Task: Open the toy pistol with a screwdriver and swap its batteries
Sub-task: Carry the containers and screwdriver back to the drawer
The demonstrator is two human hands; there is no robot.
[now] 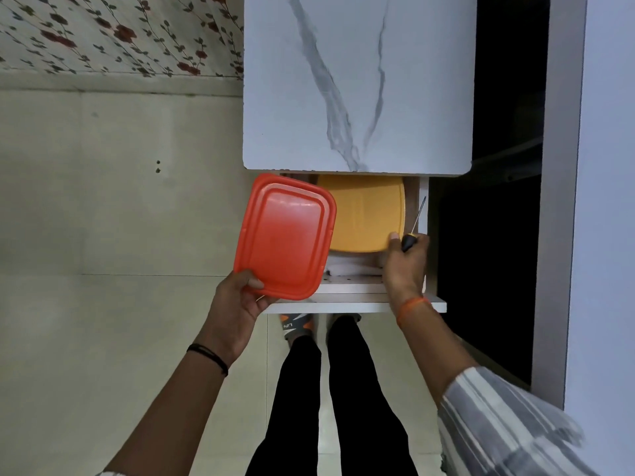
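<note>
My left hand (237, 300) grips the near edge of a red rectangular lid (285, 235) and holds it tilted over the left part of an open drawer (354, 305). My right hand (405, 266) holds a screwdriver (414, 228) with a black handle, its thin shaft pointing away from me. The thumb of that hand touches the corner of a yellow lid or container (367, 214) lying inside the drawer. No toy pistol or batteries are visible.
A white marble-patterned tabletop (357, 80) overhangs the back of the drawer. White items lie under the yellow piece in the drawer. A dark cabinet opening (498, 201) lies to the right. My legs and sandals stand on a pale tiled floor below.
</note>
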